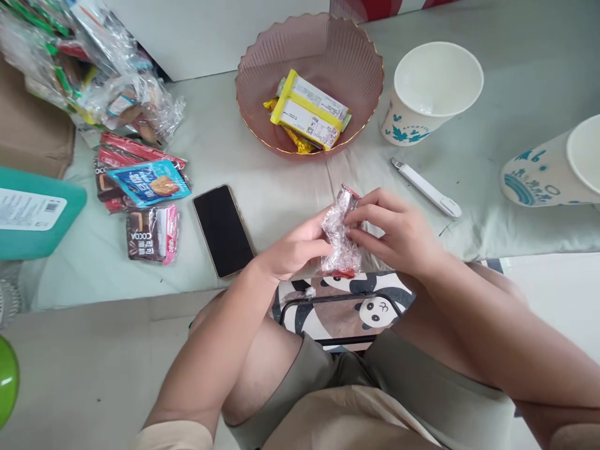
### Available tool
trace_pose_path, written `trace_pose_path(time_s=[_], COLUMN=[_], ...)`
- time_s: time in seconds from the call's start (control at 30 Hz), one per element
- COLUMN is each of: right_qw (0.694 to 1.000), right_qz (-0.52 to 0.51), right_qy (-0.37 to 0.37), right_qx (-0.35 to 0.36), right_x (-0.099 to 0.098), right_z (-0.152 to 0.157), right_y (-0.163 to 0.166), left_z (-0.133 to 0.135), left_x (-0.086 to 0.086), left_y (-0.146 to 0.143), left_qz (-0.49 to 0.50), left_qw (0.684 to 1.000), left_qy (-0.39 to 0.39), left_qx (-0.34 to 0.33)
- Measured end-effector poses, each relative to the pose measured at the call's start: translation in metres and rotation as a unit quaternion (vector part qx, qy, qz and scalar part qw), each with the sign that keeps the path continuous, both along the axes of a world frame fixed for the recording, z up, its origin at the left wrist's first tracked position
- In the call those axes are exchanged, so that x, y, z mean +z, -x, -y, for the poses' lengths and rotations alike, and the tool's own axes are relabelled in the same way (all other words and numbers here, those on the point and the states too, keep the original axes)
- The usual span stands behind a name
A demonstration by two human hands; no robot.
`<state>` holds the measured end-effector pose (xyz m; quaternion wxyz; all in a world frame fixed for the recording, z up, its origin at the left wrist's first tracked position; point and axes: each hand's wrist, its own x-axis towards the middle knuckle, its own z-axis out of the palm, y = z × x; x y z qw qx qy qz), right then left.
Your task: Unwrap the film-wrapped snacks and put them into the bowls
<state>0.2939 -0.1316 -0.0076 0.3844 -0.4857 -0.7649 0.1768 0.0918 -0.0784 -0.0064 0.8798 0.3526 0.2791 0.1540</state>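
Note:
A crinkled clear snack wrapper (341,234) with red ends is held between both my hands, just above a panda-print bag (344,309) on my lap. My left hand (293,250) grips its left side, fingers closed on it. My right hand (396,231) pinches its right edge with fingers and thumb. Beyond them a pink ribbed bowl (356,62) holds yellow-banded snack packets (309,112).
A dark phone (222,230) lies left of my hands. Several snack packs (145,200) and a clear bag of snacks (94,69) sit at the left. A white pen-like tool (426,187) and two paper cups (434,90) (553,165) stand to the right. A teal box (32,212) is at far left.

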Motion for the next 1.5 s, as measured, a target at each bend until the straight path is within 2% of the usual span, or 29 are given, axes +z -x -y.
trace_pose_path(time_s=[0.1,0.2,0.27,0.37,0.47,0.53,0.6,0.7,0.77,0.87,1.07,1.2,1.3,1.4,1.5], right_qw=[0.999,0.988,0.963,0.898,0.857,0.866,0.903,0.968,0.985,0.989,0.998,0.998,0.997,0.993,0.987], right_qz=[-0.036,-0.124,-0.213,-0.35,-0.417,-0.402,-0.334,-0.162,-0.068,-0.038,-0.055,-0.048,-0.067,-0.104,-0.147], right_qy=[0.015,0.061,0.127,0.218,0.228,0.189,0.132,0.097,0.113,0.111,-0.01,-0.032,-0.045,-0.026,0.061], right_qx=[-0.019,-0.069,-0.109,-0.151,-0.199,-0.229,-0.234,-0.164,-0.115,-0.087,-0.034,0.0,0.022,0.043,0.004], right_x=[-0.001,0.001,0.001,-0.001,-0.005,-0.005,-0.004,-0.002,-0.004,-0.009,-0.008,-0.005,-0.005,-0.004,-0.002], right_z=[-0.001,-0.001,-0.002,-0.005,-0.01,-0.011,-0.008,0.003,0.009,0.013,0.012,0.014,0.014,0.014,0.013], right_y=[-0.001,-0.004,-0.006,-0.009,-0.011,-0.01,-0.006,0.005,0.015,0.026,0.028,0.027,0.027,0.026,0.025], left_z=[-0.002,-0.005,-0.007,-0.008,-0.007,-0.006,-0.005,-0.004,-0.003,-0.002,-0.007,-0.016,-0.023,-0.03,-0.03], left_x=[-0.001,-0.004,-0.006,-0.007,-0.007,-0.007,-0.007,-0.006,-0.004,-0.002,0.002,0.005,0.007,0.007,0.007], left_y=[-0.002,-0.001,0.001,0.003,0.002,0.0,-0.003,-0.008,-0.011,-0.013,-0.009,-0.003,0.004,0.012,0.014], left_qz=[-0.001,0.002,-0.006,-0.029,-0.036,-0.024,0.0,0.027,0.033,0.033,-0.004,-0.035,-0.048,-0.052,-0.048], left_qw=[1.0,1.0,1.0,0.999,0.998,0.999,0.998,0.989,0.983,0.979,0.965,0.943,0.933,0.93,0.929], left_qy=[-0.013,0.01,0.025,0.033,0.034,0.029,0.023,0.015,0.01,0.003,0.006,0.007,0.031,0.051,0.048], left_qx=[0.004,0.003,-0.008,-0.028,-0.027,0.009,0.063,0.145,0.18,0.2,0.263,0.331,0.355,0.361,0.364])
